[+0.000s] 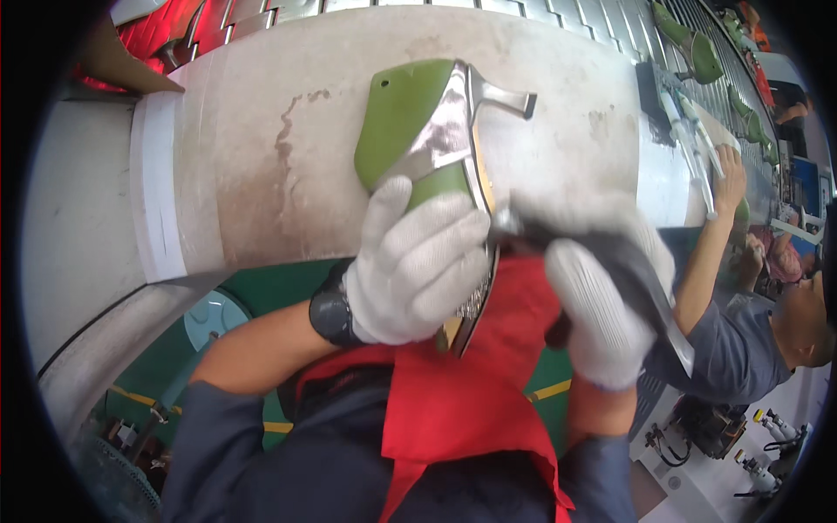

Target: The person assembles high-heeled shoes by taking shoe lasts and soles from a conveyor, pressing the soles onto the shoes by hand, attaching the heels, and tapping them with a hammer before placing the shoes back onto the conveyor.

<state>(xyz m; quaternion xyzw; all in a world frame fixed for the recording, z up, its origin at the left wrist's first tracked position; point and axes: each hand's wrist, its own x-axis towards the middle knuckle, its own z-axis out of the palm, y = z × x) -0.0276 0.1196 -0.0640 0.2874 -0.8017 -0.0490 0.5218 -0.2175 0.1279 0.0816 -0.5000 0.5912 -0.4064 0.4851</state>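
My left hand (427, 266), in a white knit glove, is wrapped around a silver high-heeled shoe (446, 122) on a green shoe last (392, 118). The shoe lies on its side, its slim heel pointing right and its sole edge facing my right hand. My right hand (602, 305), gloved too and smeared by motion, is closed on a dark hammer (610, 253). The hammer's small round face is close beside the sole edge; whether they touch I cannot tell. Its other end is long and flat. My glove hides most of its handle.
Beneath the shoe is a stained, pale worktable (305, 174). A metal slat conveyor (593, 26) runs behind it, with more green lasts (689, 44) at right. A dark holder (654, 100) with pale tools stands near a co-worker's bare hand (731, 179). A pale blue round stool (214, 315) is at lower left.
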